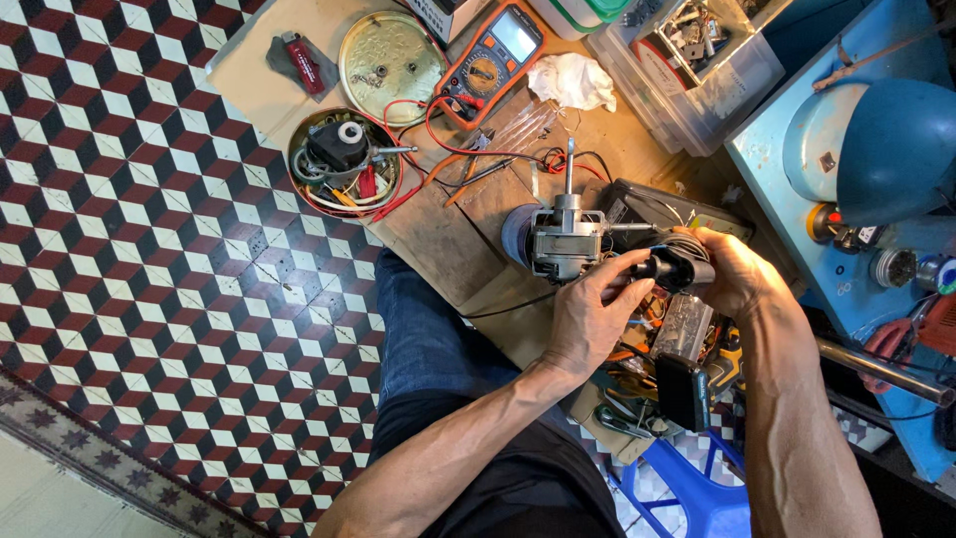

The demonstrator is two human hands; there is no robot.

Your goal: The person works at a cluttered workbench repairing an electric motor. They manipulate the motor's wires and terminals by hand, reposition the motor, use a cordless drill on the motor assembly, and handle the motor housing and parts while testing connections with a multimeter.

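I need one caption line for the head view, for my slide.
Both hands, left hand and right hand, grip a small black part beside a fan motor.

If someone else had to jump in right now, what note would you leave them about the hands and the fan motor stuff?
Left hand: fingers on a small black part, pinching its near end.
Right hand: wrapped round the same black part from the other side.
Motor: lies on the wooden board, shaft pointing away, just beside the hands.
Multimeter: at the far edge, red leads trailing toward the motor.
Round tin: holds loose parts and wires; its lid lies next to it.
Done: motor is out and bare on the board.
Left: the black part is in hand, not attached to anything I can see.
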